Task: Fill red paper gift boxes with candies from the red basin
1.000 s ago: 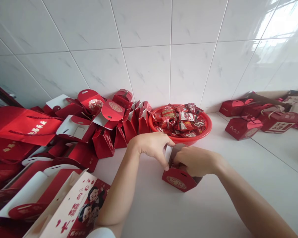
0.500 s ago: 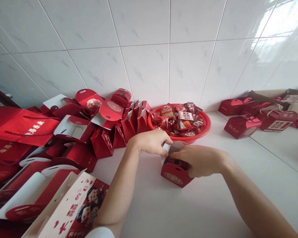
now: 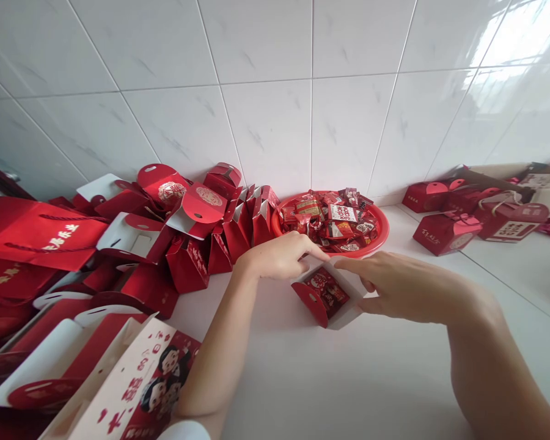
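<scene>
A small red candy box (image 3: 310,300) with a white inside stands with its top unclosed on the white surface in front of me. Red-wrapped candies (image 3: 329,292) lie inside it. At the far left edge of the box, my left hand (image 3: 282,255) has its fingers closed on the rim, its index finger reaching along the far flap. My right hand (image 3: 387,284) grips the far right side, index finger on the far flap and thumb at the right-hand flap. Just behind the box sits a red basin (image 3: 384,229) heaped with wrapped candies (image 3: 343,212).
Many red boxes (image 3: 195,263) are piled on the left beside a red gift bag (image 3: 41,229). A printed carton (image 3: 132,385) stands at the front left. More closed red boxes (image 3: 447,232) stand at the right. A tiled wall (image 3: 266,128) rises behind.
My right hand has come out of the box and moved right to its edge. The box now tips toward me less upright in view, showing the candies inside. My left hand stays at the far left rim.
</scene>
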A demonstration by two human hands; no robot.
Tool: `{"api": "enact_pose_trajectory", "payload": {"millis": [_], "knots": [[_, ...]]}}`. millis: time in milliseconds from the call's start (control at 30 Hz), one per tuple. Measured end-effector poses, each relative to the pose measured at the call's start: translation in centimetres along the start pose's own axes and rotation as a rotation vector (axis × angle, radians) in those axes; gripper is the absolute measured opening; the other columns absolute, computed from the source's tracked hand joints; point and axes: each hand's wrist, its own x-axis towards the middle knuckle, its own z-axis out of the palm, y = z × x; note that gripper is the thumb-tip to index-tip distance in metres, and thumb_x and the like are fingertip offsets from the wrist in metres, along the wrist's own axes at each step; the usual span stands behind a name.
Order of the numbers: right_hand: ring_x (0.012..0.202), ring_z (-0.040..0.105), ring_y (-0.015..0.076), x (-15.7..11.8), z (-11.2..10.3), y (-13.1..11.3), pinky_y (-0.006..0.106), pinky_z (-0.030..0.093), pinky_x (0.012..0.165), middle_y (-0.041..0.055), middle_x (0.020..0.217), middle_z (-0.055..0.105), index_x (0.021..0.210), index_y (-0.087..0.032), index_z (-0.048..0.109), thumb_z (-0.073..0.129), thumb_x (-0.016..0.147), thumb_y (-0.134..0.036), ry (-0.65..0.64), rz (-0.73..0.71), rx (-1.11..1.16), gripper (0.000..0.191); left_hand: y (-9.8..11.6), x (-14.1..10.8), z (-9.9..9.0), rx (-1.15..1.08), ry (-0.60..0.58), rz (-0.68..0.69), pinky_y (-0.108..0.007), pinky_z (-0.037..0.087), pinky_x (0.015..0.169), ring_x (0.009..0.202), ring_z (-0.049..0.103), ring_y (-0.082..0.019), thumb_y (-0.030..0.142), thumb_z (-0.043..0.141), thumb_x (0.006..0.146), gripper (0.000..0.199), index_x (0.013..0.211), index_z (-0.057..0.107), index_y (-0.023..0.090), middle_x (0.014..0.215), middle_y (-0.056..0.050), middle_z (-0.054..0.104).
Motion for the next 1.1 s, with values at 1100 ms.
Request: {"api": "enact_pose_trajectory", "payload": {"millis": [1100], "knots": [[0.106,0.062,0.0264,2.4,9.6,4.7,0.042,0.053,0.092,0.0081,0.121,0.068,0.126,-0.025,0.063,0.059,0.089,-0.056,0.519,-0.058,0.734,0.048,-4.8,1.0,1.8,-0.326,-0.17,0.059,-0.029,0.045,0.09,0.113,0.062,-0.025,0.047,0.077,0.073,0.069,0.136,0.061,0.023,0.134,-0.006,0.065]]}}
